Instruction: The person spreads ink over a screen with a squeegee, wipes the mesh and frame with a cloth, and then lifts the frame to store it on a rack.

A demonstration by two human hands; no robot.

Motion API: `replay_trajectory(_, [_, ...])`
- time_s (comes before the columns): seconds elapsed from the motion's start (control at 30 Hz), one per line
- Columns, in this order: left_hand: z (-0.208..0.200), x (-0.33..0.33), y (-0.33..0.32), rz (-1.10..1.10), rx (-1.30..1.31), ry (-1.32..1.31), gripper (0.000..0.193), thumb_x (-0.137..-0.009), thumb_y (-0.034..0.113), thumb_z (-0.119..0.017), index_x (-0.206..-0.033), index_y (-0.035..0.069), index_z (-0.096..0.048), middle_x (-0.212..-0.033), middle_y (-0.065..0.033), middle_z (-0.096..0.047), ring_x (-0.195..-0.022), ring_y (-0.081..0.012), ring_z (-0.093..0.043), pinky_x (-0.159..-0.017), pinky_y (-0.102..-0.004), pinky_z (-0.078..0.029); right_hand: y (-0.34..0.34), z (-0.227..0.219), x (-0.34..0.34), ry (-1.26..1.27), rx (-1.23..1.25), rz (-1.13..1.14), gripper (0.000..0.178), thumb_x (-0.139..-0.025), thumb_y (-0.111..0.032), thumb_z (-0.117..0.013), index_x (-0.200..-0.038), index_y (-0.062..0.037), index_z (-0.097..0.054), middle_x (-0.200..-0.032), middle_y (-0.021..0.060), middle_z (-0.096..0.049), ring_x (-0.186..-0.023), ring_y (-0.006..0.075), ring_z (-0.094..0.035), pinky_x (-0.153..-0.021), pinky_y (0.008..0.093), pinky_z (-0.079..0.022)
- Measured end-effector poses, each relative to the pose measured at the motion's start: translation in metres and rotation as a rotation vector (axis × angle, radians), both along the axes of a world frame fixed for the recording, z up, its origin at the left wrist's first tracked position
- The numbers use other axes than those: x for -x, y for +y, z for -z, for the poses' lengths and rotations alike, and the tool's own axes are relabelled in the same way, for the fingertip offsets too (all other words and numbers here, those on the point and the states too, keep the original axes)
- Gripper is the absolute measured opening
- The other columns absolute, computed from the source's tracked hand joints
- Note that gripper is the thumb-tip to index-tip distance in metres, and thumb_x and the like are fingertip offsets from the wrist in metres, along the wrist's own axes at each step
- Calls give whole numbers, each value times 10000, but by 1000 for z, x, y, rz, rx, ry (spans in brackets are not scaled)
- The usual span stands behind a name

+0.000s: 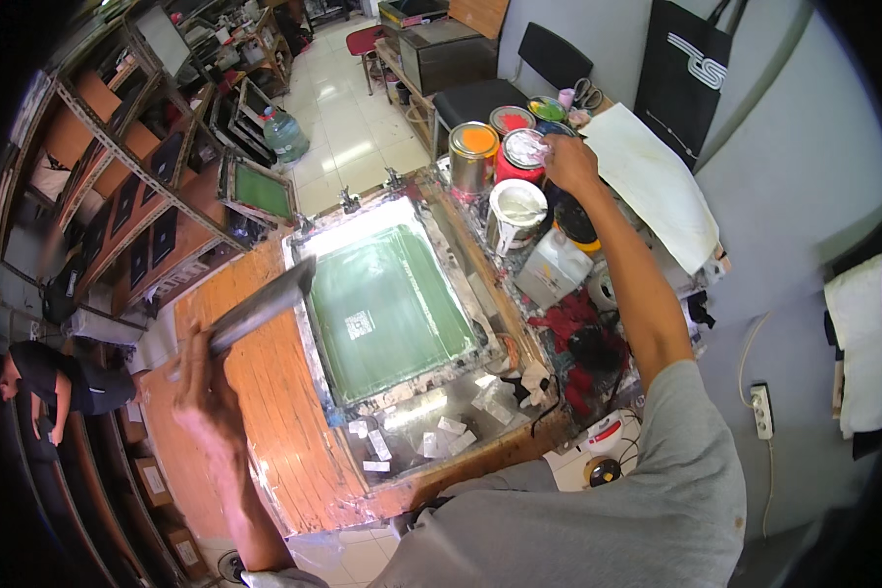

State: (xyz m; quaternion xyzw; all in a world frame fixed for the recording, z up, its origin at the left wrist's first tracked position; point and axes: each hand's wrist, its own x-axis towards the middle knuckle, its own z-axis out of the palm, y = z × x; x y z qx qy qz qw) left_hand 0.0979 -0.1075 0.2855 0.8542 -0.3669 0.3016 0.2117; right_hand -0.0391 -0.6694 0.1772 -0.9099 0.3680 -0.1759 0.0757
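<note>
- Held what in left hand (206,387)?
- Gripped long grey bar (265,302), blurred, by one end in bent fingers, above table (274,421), near left edge of green screen (392,314).
- And with right hand (568,162)?
- Had curled fingers at rim of red can (518,167); couldn't tell whether gripping anything.

Between one and two o'clock, the black tote bag (681,98) carries a bold white logo (698,61) of curved, letter-like strokes. Just off centre toward eight o'clock, a blocky white square print (360,324), probably a code, stands on the green screen (402,294). Nearer seven o'clock, markings on the small white slips (379,446) are illegible.
</note>
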Motion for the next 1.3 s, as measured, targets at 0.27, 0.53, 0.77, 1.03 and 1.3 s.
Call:
replay_trajectory(0.27, [16,-8,48,260,525,490,282,-912,-81,-542,-1181,-48,-620,-1308,-165,-578,-1246,-253,-535,-1053,-400,-438,-62,73,-73,198,146,-10,323,-840,-202,-671,-1152,-136,-719,-1139,166,-702,-1055,333,-674,-923,442,-526])
replay_trajectory(0.53, [115,-22,6,32,842,463,858,-882,-55,-662,-1561,-24,-137,-1611,-201,-244,-1505,-277,-187,-1228,-411,-124,-65,52,-78,-193,91,-108,282,-768,-44,-689,-1043,-44,-752,-1019,217,-724,-974,348,-691,-905,424,-516])
replay_trajectory(0.77, [151,21,-41,46,1033,1347,417,-956,67,-657,-1301,-92,-485,-1087,-142,-681,-972,-169,-638,-883,-295,-501,134,-45,-45,-488,-439,-669,316,-868,62,-612,-1156,-30,-702,-1127,133,-707,-903,169,-706,-771,288,-575])
replay_trajectory(1.03, [148,84,-59,105,672,1015,366,-1008,96,-557,-1298,-104,-457,-1111,-198,-653,-1027,-193,-615,-908,-310,-477,300,17,-26,-473,-317,-830,303,-827,33,-681,-1122,-24,-713,-1110,174,-658,-1025,334,-649,-904,387,-520])
replay_trajectory(1.3, [157,88,-49,34,654,933,364,-1020,134,-526,-1274,-126,-504,-1135,-239,-649,-1045,-229,-618,-916,-341,-476,335,25,-22,-494,-354,-770,280,-831,65,-619,-1082,-5,-721,-1100,201,-631,-1017,359,-628,-896,404,-510])
